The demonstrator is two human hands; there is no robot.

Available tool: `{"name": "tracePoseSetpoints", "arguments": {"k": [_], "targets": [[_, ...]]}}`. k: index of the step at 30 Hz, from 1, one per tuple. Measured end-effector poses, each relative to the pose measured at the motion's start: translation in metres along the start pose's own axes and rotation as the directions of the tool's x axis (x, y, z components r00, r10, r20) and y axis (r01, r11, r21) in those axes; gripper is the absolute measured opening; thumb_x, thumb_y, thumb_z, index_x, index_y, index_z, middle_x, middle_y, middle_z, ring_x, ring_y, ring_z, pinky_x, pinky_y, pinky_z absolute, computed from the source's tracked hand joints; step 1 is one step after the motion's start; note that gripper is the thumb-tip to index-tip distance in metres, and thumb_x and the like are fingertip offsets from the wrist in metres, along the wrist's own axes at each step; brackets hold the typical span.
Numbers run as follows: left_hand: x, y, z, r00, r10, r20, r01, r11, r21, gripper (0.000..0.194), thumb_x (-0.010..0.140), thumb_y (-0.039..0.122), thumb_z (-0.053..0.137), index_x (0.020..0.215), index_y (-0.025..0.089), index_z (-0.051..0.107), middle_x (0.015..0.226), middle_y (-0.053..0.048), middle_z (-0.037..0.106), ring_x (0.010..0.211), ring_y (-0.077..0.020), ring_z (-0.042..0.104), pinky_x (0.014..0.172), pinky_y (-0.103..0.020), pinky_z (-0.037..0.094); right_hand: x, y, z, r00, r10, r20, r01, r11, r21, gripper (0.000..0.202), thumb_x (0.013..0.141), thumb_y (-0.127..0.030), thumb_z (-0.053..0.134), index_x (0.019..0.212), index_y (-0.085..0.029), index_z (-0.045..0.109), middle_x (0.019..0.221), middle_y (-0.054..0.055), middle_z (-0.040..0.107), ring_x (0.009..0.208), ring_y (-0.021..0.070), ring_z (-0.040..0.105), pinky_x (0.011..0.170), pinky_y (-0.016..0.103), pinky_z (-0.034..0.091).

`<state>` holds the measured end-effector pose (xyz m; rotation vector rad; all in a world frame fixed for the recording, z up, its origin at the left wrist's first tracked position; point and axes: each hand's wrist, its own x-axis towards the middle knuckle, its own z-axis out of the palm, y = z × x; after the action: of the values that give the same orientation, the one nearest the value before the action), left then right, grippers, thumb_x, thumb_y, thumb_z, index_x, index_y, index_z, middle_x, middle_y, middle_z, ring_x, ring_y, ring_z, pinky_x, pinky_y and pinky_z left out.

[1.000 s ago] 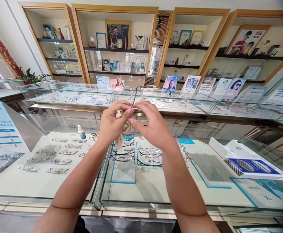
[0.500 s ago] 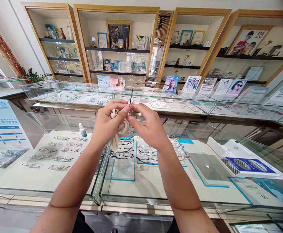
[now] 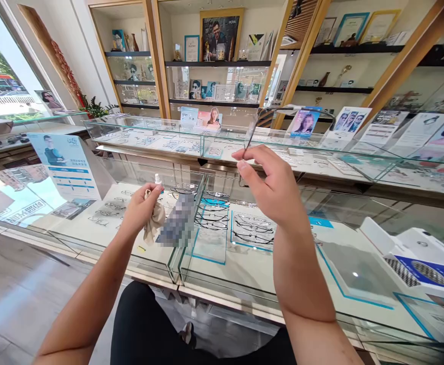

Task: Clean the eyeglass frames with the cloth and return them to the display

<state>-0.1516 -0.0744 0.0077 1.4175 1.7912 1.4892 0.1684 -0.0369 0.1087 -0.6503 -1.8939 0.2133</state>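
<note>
My right hand (image 3: pixel 273 185) is raised over the counter, thumb and fingers pinching a pair of eyeglasses (image 3: pixel 249 133). One thin dark arm of the frame stands up from the fingertips, and another part stretches right above the hand. Lower and to the left, my left hand (image 3: pixel 138 209) is closed on a beige cleaning cloth (image 3: pixel 154 225) that hangs below the fingers. A small white spray bottle (image 3: pixel 158 179) shows just beyond the left fingertips, mostly hidden by them. Whether those fingers touch the bottle I cannot tell.
Below the hands is a glass display counter (image 3: pixel 240 284) with rows of eyeglasses inside. A blue-and-white sign (image 3: pixel 73 170) stands at left, and a white box (image 3: pixel 404 248) lies at right. A second glass case (image 3: pixel 149 144) runs behind, before wooden-framed shelves.
My hands have parted. The left, with the cloth, has gone down and left to the spray bottle; the right keeps the eyeglasses up. The view has turned left and down.
</note>
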Motion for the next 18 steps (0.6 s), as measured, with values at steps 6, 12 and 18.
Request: {"name": "tracePoseSetpoints", "arguments": {"k": [6, 12, 18], "targets": [[0.033, -0.092, -0.022, 0.981, -0.176, -0.085, 0.193, 0.932, 0.306, 0.036, 0.097, 0.058, 0.054, 0.104, 0.024, 0.064, 0.065, 0.003, 0.053, 0.058, -0.0195, 0.050, 0.061, -0.028, 0.039, -0.005, -0.009, -0.005, 0.999, -0.029, 0.014, 0.030, 0.999, -0.025, 0.019, 0.108, -0.040, 0.061, 0.109, -0.027, 0.075, 0.119, 0.006, 0.080, 0.116, 0.0261, 0.072, 0.102, 0.044, 0.054], [0.069, -0.123, -0.026, 0.970, -0.211, -0.122, 0.243, 0.836, 0.492, 0.030, 0.095, 0.048, 0.059, 0.110, 0.023, 0.066, 0.093, -0.011, 0.075, 0.099, -0.0365, 0.073, 0.086, -0.041, 0.052, -0.009, -0.013, -0.010, 0.999, -0.017, 0.031, 0.018, 0.999, -0.028, 0.020, 0.109, -0.040, 0.059, 0.110, -0.027, 0.074, 0.117, 0.005, 0.079, 0.114, 0.0258, 0.072, 0.103, 0.045, 0.053], [0.103, -0.121, -0.012, 0.980, -0.179, -0.092, 0.201, 0.833, 0.515, 0.063, 0.093, 0.059, 0.068, 0.140, 0.017, 0.060, 0.147, -0.023, 0.070, 0.141, -0.0451, 0.063, 0.113, -0.053, 0.047, -0.008, -0.012, -0.013, 1.000, -0.006, 0.024, 0.006, 1.000, -0.013, 0.022, 0.109, -0.041, 0.059, 0.110, -0.026, 0.075, 0.118, 0.006, 0.079, 0.114, 0.0253, 0.072, 0.104, 0.045, 0.053]]}}
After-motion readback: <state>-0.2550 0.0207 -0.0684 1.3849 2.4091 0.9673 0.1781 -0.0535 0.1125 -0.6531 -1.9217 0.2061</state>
